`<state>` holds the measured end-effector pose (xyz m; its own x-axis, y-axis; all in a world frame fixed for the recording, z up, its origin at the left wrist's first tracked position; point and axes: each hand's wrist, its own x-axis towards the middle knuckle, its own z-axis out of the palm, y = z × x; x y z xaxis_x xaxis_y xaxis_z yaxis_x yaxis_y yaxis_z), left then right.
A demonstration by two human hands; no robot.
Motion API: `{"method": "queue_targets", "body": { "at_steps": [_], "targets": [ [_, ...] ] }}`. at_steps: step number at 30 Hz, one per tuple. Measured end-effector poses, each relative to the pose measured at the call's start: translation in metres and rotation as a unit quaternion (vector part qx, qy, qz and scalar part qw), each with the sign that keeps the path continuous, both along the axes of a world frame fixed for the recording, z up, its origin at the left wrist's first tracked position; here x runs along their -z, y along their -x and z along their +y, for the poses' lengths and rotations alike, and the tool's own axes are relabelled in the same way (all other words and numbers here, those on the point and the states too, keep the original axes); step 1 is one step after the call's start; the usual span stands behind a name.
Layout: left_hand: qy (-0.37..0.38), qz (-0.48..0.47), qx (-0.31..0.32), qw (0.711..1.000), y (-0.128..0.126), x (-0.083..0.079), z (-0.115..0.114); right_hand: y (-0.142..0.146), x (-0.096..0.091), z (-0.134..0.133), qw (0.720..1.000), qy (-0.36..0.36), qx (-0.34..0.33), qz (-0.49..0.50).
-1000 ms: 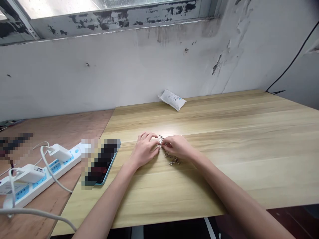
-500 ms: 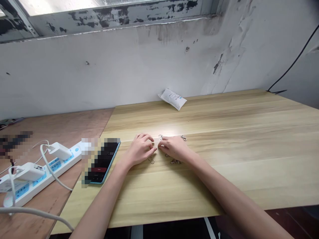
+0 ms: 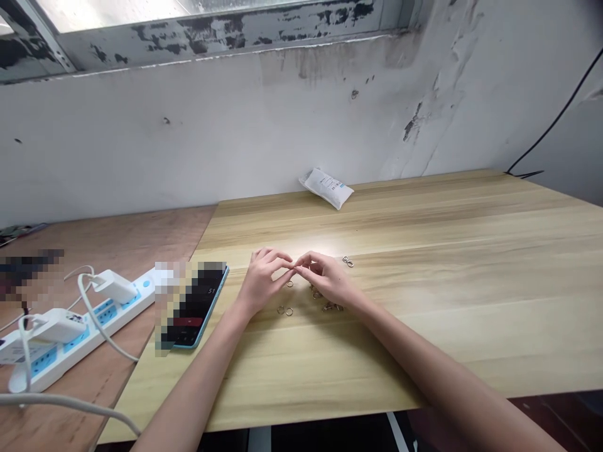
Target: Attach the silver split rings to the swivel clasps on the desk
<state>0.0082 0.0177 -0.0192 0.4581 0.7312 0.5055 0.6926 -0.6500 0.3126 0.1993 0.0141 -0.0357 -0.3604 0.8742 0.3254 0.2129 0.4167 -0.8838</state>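
Loose rings point(image 3: 285, 310) had appeared on the table since the earlier frame, and the hands had closed in. The left hand point(image 3: 264, 280) and right hand point(image 3: 327, 279) met at the fingertips point(image 3: 291, 269), pinched almost shut; whether they held anything could not be told. Metal clasps point(image 3: 332, 307) lay within easy reach just below, on the wooden table point(image 3: 400, 339).

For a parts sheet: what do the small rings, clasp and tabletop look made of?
The small rings look metal, yellowish sheen, alloy too small to tell. The swivel clasp looks like silvery plated metal: bright glint. The tabletop looks like pale wood or wood-look laminate: straight grain, satin sheen.
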Motion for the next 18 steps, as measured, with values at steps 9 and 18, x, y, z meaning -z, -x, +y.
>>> {"method": "queue_targets", "body": {
  "at_steps": [9,18],
  "targets": [
    [0.039,-0.068,-0.004,0.997,-0.0016,-0.0008,-0.0032,-0.0054,-0.0054,0.0014,0.999,0.011,-0.041,-0.015],
    [0.133,-0.141,-0.006,0.981,-0.0057,-0.0030,-0.0044,-0.0040,-0.0028,0.0008,0.998,0.022,-0.040,-0.049]
  ]
}}
